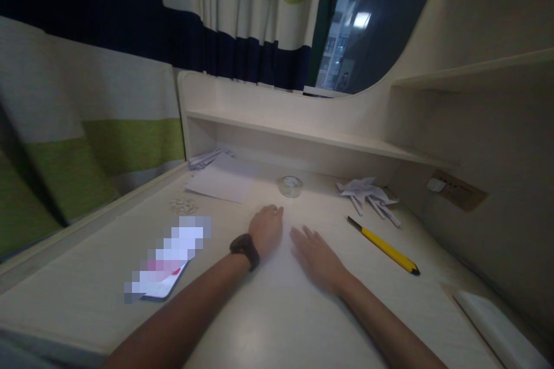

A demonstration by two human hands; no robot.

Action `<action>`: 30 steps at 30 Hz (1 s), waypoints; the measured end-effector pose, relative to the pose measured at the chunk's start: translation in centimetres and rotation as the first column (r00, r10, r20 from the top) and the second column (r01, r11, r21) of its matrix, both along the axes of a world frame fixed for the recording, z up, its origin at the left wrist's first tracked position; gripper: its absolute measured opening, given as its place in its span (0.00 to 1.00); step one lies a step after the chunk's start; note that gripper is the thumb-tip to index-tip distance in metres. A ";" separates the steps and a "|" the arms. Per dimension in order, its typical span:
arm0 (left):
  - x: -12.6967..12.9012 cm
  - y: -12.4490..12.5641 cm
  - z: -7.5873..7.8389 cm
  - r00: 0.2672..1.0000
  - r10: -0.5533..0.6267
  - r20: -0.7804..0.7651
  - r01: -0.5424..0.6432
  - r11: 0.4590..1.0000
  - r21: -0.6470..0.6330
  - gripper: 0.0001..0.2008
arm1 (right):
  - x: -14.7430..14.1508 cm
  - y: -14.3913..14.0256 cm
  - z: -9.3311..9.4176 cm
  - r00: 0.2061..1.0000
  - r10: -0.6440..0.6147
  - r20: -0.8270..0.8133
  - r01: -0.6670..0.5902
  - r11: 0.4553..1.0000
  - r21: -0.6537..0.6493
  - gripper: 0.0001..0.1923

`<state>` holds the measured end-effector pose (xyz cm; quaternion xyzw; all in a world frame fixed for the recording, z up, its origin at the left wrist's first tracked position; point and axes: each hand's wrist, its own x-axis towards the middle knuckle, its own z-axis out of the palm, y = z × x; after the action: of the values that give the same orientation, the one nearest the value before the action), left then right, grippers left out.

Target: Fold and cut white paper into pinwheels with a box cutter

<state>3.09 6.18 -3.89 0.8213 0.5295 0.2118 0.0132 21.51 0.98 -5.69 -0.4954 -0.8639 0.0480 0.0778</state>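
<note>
Nearest my view are the two forearms coming in from six o'clock, the left one wearing a dark wristwatch [244,249]. My left hand [267,228] rests on the tabletop [268,323] with its fingers curled loosely under, gripping nothing; my right hand [317,258] lies flat beside it, fingers spread and empty. Both press on a pale sheet of paper [277,262] that is hard to tell from the surface; I judge this as smoothing or creasing the sheet, and the next move would call for steady pressure and keeping the edges lined up. Going left to right: at nine o'clock a phone [167,285] with a blurred screen, at eleven o'clock a scatter of small pale bits [183,205], a blank sheet [223,180] and some folded strips [206,158] against the back panel. At twelve o'clock sits a roll of clear tape [290,185]; at one o'clock a pile of folded paper shapes [369,193]; at two o'clock a yellow utility knife [384,246], well apart from my right hand. At four o'clock a white object [497,331] I cannot identify. Behind, a low shelf [303,134], a striped curtain [173,29] and a dark window [346,23].
</note>
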 end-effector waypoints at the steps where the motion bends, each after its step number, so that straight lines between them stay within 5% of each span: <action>1: 0.3 -0.3 -0.2 0.998 -0.066 -0.021 0.066 0.998 0.019 0.20 | 0.0 0.0 0.0 1.000 -0.002 -0.002 0.002 1.000 0.003 0.28; 8: 0.2 -0.1 -2.3 0.950 -0.286 -0.125 0.290 0.957 0.016 0.21 | -0.3 0.2 -0.2 1.000 -0.018 0.019 0.019 1.000 -0.015 0.28; 30: -2.3 2.6 -3.7 0.943 -0.253 -0.216 0.261 0.965 0.012 0.31 | 0.2 -2.2 0.8 0.999 -0.031 0.020 0.032 0.996 -0.078 0.31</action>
<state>0.76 8.77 -7.58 0.9013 0.4120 0.1296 -0.0326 21.71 -1.19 -4.85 -0.5120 -0.8541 0.0757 0.0511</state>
